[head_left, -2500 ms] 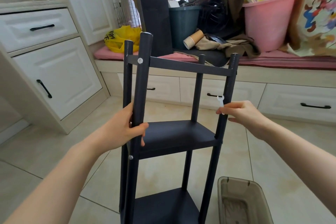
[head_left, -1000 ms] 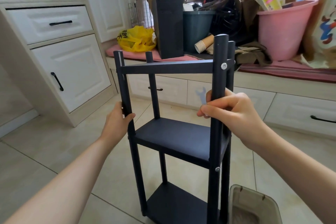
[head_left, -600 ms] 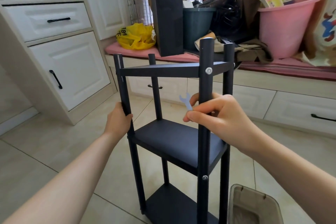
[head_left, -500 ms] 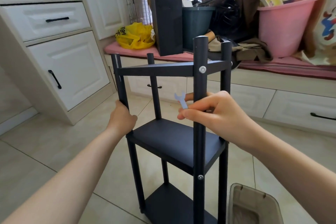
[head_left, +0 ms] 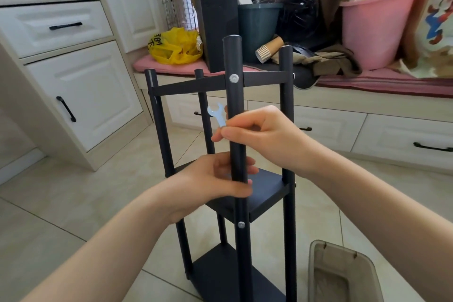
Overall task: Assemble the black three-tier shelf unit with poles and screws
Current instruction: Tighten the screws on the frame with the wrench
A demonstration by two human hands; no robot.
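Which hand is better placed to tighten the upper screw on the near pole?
Right. The right hand pinches the wrench just below the upper screw; the left hand grips the near pole lower down, steadying it.

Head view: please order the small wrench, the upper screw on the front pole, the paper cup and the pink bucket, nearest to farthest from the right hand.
1. small wrench, pinched by the right hand itself.
2. upper screw, just above the hand on the front pole.
3. paper cup, farther back, behind the pole tops.
4. pink bucket, farthest, back right.
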